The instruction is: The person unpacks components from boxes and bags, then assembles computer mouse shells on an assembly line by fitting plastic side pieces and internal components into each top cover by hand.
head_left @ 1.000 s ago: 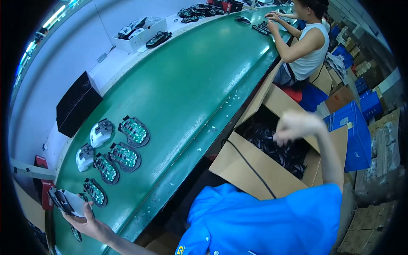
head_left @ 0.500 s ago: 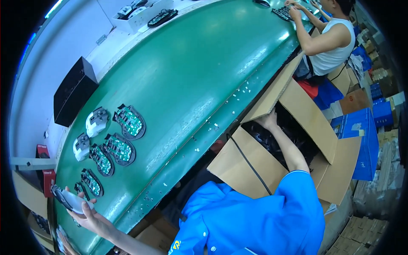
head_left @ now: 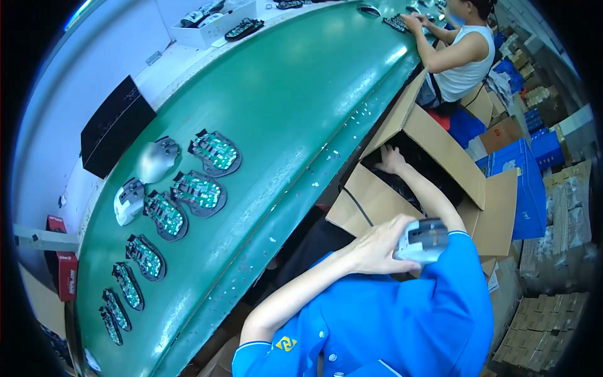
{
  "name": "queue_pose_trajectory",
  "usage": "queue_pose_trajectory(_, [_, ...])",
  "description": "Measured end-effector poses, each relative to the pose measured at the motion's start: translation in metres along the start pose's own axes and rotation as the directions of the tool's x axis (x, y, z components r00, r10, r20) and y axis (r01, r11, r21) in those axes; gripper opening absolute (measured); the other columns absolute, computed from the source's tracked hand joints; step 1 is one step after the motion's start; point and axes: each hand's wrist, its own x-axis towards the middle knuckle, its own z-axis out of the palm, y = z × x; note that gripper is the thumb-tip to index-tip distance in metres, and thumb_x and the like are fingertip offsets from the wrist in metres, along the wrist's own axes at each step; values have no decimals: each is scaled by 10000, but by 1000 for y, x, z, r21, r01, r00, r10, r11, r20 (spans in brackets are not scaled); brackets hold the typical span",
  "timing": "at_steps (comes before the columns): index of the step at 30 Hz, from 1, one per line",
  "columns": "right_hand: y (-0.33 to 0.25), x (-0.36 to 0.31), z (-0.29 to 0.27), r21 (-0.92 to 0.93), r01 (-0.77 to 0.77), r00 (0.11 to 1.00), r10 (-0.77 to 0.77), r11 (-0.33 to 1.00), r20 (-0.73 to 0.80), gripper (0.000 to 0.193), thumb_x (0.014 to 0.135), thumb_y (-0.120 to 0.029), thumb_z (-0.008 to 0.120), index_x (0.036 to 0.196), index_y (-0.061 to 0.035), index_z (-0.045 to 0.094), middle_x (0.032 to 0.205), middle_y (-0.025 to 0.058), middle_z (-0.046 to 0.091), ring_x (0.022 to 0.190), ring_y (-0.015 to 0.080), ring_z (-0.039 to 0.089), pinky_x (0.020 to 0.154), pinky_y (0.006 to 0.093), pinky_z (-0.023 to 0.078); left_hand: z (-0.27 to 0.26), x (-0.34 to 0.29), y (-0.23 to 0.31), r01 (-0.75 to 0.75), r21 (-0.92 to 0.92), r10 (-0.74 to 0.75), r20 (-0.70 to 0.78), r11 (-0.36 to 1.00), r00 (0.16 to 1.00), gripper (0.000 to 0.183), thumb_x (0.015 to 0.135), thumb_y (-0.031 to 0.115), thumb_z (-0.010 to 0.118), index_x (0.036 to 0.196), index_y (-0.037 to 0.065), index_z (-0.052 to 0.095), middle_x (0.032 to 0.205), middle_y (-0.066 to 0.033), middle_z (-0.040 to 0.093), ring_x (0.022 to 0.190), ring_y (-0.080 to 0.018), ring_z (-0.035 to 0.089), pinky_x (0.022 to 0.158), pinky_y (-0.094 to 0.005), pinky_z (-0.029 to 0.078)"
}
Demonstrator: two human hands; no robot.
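My left hand [head_left: 380,245] is closed around a silver-grey mouse top cover [head_left: 422,242], held in front of my chest near my right upper arm. Its dark, hollow-looking end faces away from the palm. My right hand [head_left: 392,159] reaches into the mouth of an open cardboard box [head_left: 443,151] on my right. Its fingers look apart, and nothing shows in them. Dark parts lie in the box's shadow, too dim to name. On the green belt [head_left: 270,113] lie several mouse bases with green circuit boards [head_left: 200,192] and two silver mouse covers [head_left: 130,201].
A black box [head_left: 116,129] and a white bin of parts [head_left: 213,25] stand along the belt's far side. Farther up, a co-worker in a white sleeveless top [head_left: 465,60] handles a circuit board. Blue crates [head_left: 518,188] and stacked cartons [head_left: 543,330] stand on the right.
My left hand has swung from the belt's left end to my chest, carrying the mouse cover. My right hand stays at the box, shifted slightly. The view has turned a little.
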Motion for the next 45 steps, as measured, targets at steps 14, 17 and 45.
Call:
queue_pose_trajectory(14, [15,-89,-16,14,68,994,-66,998,-84,751,769,-254,672,1384,-59,286,1286,176,431,1205,364,401,971,430,415,68,-91,-62,189,-510,-246,-46,839,968,646,836,313,659,1300,10,328,1107,-144,528,981,-233,569,855,-316,442])
queue_pose_trajectory(17, [20,-102,-20,-14,24,997,-25,1000,-67,793,771,-321,672,1398,-59,262,1289,199,420,1207,382,394,965,435,425,91,-48,-32,390,-748,-130,383,538,915,634,895,358,575,1334,-4,293,1004,-108,519,820,-129,594,690,-268,467])
queue_pose_trajectory(45, [65,51,81,31,775,507,-592,631,-626,566,720,-316,736,1155,-11,541,1042,184,617,821,286,623,675,386,505,-115,-217,117,-114,-58,-75,-986,992,-149,781,802,541,583,1320,-5,374,1162,-178,550,807,-211,604,628,-374,536])
